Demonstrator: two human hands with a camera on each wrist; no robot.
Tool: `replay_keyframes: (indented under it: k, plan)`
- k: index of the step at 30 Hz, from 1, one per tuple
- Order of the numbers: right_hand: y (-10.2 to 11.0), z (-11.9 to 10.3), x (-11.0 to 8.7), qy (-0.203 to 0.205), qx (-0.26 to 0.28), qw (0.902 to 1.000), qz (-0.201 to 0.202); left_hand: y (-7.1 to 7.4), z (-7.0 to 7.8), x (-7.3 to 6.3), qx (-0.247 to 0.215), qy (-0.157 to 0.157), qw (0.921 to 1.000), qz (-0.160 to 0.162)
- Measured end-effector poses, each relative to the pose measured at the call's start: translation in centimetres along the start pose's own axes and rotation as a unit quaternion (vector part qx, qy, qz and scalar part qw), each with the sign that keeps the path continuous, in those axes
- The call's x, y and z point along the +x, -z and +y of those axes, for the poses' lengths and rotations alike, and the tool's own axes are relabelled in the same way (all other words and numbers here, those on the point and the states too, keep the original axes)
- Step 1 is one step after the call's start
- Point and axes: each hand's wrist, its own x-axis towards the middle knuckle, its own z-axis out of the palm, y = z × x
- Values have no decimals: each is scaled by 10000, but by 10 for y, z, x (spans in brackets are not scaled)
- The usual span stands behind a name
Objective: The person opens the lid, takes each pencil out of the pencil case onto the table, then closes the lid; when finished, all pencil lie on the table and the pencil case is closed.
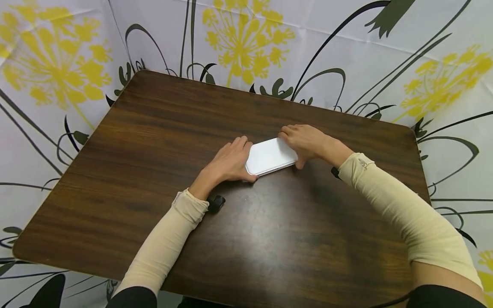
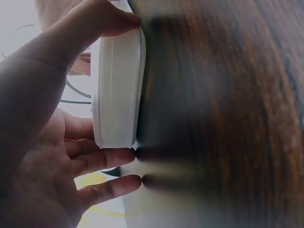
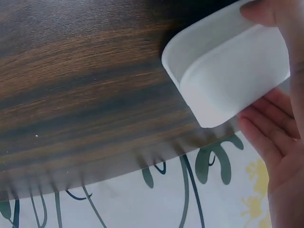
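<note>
A person's two hands hold a rounded white box [image 1: 271,157] lying near the middle of a dark wood-grain table [image 1: 185,115]. The left hand [image 1: 233,161] grips the box's left end, its thumb on the near side and its fingers around toward the far side. The right hand [image 1: 305,142] is clamped on the right end the same way, thumb near, fingers far. Cream sleeves [image 1: 165,244] cover both forearms. Beyond the table's far edge hangs white fabric [image 1: 161,17] with yellow flowers and dark stems.
</note>
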Motion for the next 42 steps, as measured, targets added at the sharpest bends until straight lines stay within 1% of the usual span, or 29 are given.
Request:
replay_keyframes:
  k: [3, 7, 10, 14, 16, 18, 19, 21, 23, 24, 25, 27, 29, 30, 32, 37, 39, 42]
  plan:
    - [3, -2, 4, 8, -297, 9996, -36, 1, 0, 0, 22, 46, 10000, 28]
    - [4, -2, 6, 18, -414, 9991, 5, 0, 0, 1, 99, 129, 9998, 117]
    - [4, 0, 3, -13, -147, 9999, -26, -2, 1, 1, 129, 111, 9998, 130]
    - [7, 2, 2, -139, 333, 9988, -326, -7, 0, 1, 61, 49, 9999, 134]
    - [11, 2, 3, -228, 474, 9974, -501, -9, -1, 0, -10, 97, 9998, 198]
    - [13, 0, 3, -298, 581, 9964, -546, -10, -3, -2, -118, 187, 9993, 285]
    - [13, -2, 1, -326, 653, 9961, -498, -11, -3, -4, -183, 233, 9991, 312]
    - [10, -6, -6, -350, 818, 9958, -227, -13, -4, -8, -320, 318, 9984, 332]
    - [4, -13, -17, -366, 965, 9942, 288, -15, -3, -12, -507, 366, 9974, 345]
    - [0, -16, -23, -397, 1020, 9920, 625, -15, -3, -14, -584, 384, 9969, 355]
    - [-3, -20, -28, -431, 1037, 9887, 993, -14, -3, -16, -702, 404, 9960, 366]
    - [-10, -28, -38, -494, 1036, 9787, 1704, -10, -2, -19, -917, 453, 9938, 428]
    - [-17, -36, -44, -492, 952, 9682, 2259, -8, -3, -22, -1100, 517, 9914, 493]
    - [-19, -40, -44, -455, 912, 9639, 2460, -7, -4, -23, -1165, 555, 9902, 525]
    - [-25, -46, -47, -388, 852, 9578, 2718, -5, -4, -23, -1168, 572, 9901, 524]
    - [-32, -53, -47, -237, 675, 9527, 2952, -5, -5, -21, -1171, 526, 9905, 489]
    - [-31, -54, -48, -197, 605, 9499, 3061, -6, -5, -21, -1291, 536, 9890, 479]
    - [-26, -53, -50, -129, 489, 9441, 3259, -8, -5, -20, -1600, 687, 9837, 453]
